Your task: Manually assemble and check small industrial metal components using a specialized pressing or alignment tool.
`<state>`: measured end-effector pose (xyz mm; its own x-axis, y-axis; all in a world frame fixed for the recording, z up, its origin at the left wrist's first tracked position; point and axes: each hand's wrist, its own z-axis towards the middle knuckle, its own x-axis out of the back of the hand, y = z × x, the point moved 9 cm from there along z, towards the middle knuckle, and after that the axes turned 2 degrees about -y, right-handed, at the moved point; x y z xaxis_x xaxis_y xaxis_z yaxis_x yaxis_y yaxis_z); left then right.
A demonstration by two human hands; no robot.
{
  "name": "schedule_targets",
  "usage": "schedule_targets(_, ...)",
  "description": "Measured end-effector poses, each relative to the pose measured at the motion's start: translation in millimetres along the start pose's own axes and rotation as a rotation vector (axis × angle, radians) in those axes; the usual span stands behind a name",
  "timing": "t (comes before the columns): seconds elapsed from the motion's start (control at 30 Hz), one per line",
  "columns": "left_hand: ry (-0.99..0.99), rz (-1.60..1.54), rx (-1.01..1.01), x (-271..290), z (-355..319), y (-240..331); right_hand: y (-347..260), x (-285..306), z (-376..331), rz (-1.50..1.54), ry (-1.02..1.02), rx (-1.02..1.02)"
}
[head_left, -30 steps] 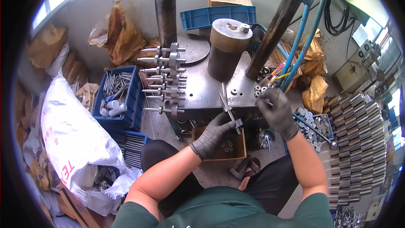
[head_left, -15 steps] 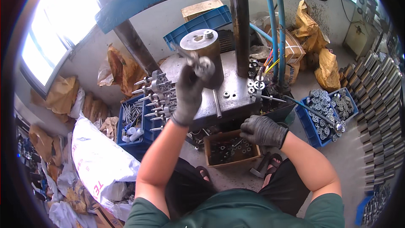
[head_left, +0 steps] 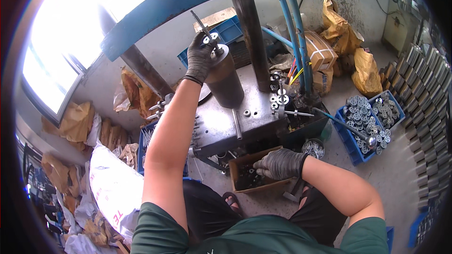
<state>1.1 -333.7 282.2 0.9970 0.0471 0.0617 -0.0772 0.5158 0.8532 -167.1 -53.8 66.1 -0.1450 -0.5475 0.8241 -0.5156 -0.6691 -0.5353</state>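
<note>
My gloved left hand [head_left: 200,59] is closed around a slim metal shaft [head_left: 201,24] with a round, holed wheel on it. Its lower end is at the top of an upright steel cylinder [head_left: 226,77]; whether it sits in the bore is hidden by my fingers. My right hand [head_left: 281,163], also gloved, hovers over the near right part of an open brown box [head_left: 242,189] of small dark metal parts. Its fingers are drawn together, and anything between them is hidden. On the metal press table [head_left: 221,124] lie a short rod [head_left: 237,123] and a small ring [head_left: 246,113].
Blue press posts and a crossbeam [head_left: 179,7] frame the table. Shafts with wheels [head_left: 294,113] lie at its right edge. Blue crates of wheels [head_left: 360,127] stand on the floor to the right, beside stacked metal parts [head_left: 423,122]. A white sack [head_left: 113,188] is at the left.
My left hand has carried the shaft with its wheel up and away to the cylinder's top. My right hand has moved down and left over the box. The whole view has shifted slightly.
</note>
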Motion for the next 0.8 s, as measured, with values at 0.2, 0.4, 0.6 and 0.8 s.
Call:
schedule_targets(0.2, -0.034, -0.079, 0.061, -3.4, -4.5, 1.3, -14.8, -19.3, -14.1, -0.095, -0.05, -0.026)
schedule_targets(0.4, -0.028, -0.147, 0.144, -6.3, -3.7, -7.8, -25.6, -21.6, -30.2, -0.219, -0.228, -0.044)
schedule_targets(0.6, -0.074, -0.028, 0.036, -6.3, 7.1, -19.2, -29.6, 17.2, -60.9, -0.263, 0.017, -0.012)
schedule_targets(0.8, -0.01, 0.064, -0.004, 0.1, 4.6, -6.3, -55.8, 121.0, -126.9, -0.297, 0.321, -0.117)
